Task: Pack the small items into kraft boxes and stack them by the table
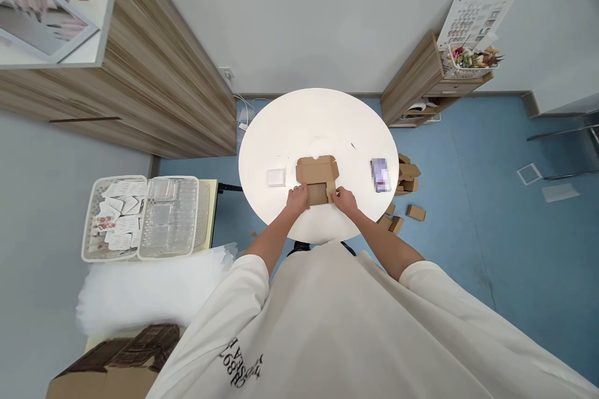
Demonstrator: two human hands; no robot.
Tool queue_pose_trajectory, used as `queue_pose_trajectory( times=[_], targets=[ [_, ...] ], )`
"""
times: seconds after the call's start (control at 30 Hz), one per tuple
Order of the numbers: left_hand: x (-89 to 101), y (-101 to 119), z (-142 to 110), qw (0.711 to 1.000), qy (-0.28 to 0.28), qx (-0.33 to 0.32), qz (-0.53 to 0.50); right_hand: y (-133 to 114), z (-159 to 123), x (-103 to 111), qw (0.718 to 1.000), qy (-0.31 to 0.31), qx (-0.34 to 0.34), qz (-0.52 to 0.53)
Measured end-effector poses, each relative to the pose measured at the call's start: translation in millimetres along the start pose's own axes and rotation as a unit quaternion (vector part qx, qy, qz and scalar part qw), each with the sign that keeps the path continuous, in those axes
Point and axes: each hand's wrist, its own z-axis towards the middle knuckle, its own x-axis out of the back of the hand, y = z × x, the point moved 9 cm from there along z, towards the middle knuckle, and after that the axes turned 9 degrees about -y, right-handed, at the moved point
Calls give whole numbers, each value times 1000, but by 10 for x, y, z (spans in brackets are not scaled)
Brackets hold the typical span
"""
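A brown cardboard box (317, 173), partly folded with its lid flap spread away from me, lies on the round white table (313, 118). My left hand (298, 198) grips its left side, the thumb at the inner edge. At the right side, my right hand (344, 199) pinches a small side flap between thumb and fingers. To the left of the box sits a clear, flat plastic case (276, 177). A purple item (380, 175), blurred out, rests near the table's right edge.
Left of the table, white baskets (143, 218) hold cards and clear cases, beside a stack of white sheets (154, 290). Several small cardboard boxes (416, 212) lie on the blue floor at right. Wooden cabinets (187, 75) stand behind left, and a shelf (421, 81) behind right.
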Motion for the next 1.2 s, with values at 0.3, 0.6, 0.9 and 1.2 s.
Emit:
queue_pose_trajectory(
  times=[0.3,0.6,0.9,1.2],
  targets=[
    [-46,-16,34,1000,-2,-2,0,-41,98,43,998,-1,-19,-61],
    [-50,-5,17,1000,-8,-2,-4,-63,178,59,993,-3,-26,-112],
    [-64,-7,24,1000,2,-1,1,-137,197,60,988,13,-28,-149],
    [-75,-4,23,1000,-2,-1,-4,-149,180,20,987,2,-11,-159]
  ],
)
